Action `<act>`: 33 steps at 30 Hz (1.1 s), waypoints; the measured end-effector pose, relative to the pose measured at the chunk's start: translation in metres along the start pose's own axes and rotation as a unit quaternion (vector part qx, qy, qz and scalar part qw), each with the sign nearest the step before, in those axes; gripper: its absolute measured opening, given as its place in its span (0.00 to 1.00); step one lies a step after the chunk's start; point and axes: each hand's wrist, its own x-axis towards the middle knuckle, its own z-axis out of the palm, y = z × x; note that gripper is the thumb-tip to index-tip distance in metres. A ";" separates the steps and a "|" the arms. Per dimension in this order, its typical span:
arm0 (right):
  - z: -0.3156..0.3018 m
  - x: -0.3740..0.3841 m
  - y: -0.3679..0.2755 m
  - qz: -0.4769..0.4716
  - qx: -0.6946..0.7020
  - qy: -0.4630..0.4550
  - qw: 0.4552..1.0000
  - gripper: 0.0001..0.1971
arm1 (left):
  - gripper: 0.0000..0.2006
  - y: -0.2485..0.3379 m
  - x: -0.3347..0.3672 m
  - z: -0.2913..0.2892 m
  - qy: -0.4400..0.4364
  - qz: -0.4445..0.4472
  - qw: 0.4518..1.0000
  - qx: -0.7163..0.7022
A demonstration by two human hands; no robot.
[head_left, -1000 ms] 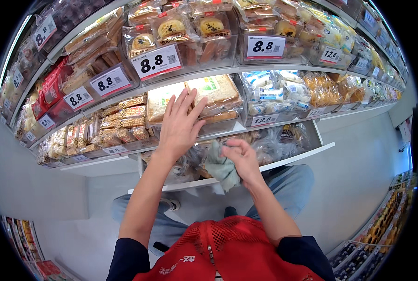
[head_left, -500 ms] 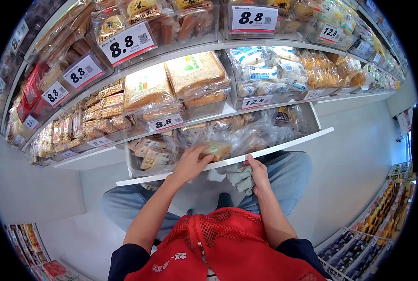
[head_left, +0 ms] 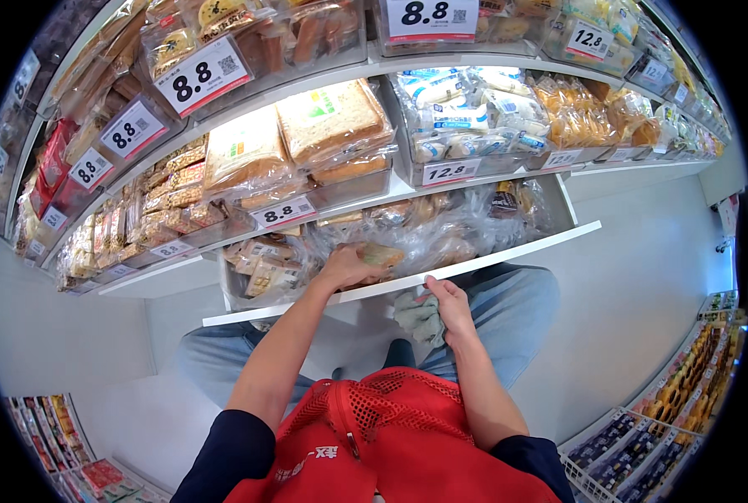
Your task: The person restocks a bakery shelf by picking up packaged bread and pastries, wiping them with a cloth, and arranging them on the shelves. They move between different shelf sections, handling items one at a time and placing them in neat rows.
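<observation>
Inside the pulled-out white drawer, my left hand is closed on a small clear-wrapped slice of bread with a green label. Its fingertips are partly hidden by the package. Crumpled clear bags with baked goods surround it, and wrapped snack bars lie on the drawer's left side. Just outside the drawer's front edge, my right hand grips a crumpled grey-green cloth. The fingertips of that hand touch or nearly touch the drawer front.
Above the drawer, a shelf holds wrapped sandwich bread, packs in white and blue wrappers and nut bars, with price tags along its edge. My knees are under the drawer. Low product racks stand at the lower right.
My left hand has closed further around the wrapped bread and tilted it slightly. My right hand, with the cloth, has shifted a little left along the drawer front. The view has moved slightly.
</observation>
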 end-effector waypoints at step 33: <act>0.016 -0.006 0.017 -0.055 -0.299 -0.105 0.947 0.11 | 0.34 -0.058 0.005 0.024 0.217 -0.049 0.968 -0.114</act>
